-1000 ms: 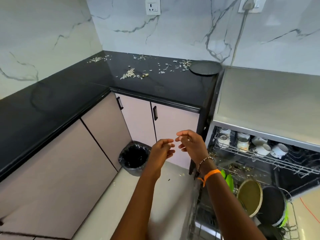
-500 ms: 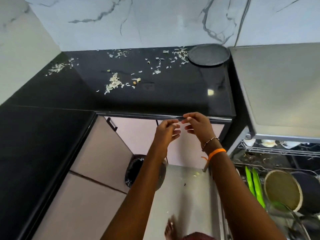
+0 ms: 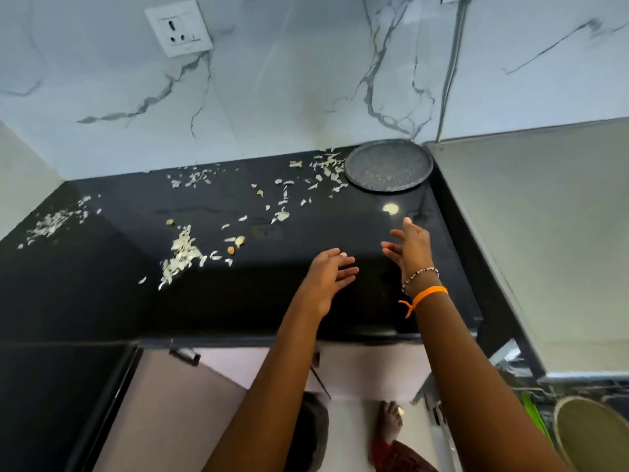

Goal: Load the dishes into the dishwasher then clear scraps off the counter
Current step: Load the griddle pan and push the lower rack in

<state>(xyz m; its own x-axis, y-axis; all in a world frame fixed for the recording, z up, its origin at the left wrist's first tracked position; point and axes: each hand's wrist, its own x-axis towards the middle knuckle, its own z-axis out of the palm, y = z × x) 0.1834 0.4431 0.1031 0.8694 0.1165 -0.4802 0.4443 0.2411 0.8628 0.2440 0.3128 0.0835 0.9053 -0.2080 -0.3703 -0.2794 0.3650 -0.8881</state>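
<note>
Hovering empty over the counter (image 3: 238, 301), both hands (image 3: 328, 279) near scraps (image 3: 182, 255)

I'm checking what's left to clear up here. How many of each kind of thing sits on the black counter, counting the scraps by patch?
Dark round plate: 1
Scrap patches: 4 (far left, back middle, beside the plate, front pile)
Total: 5
Neither hand touches any.
</note>
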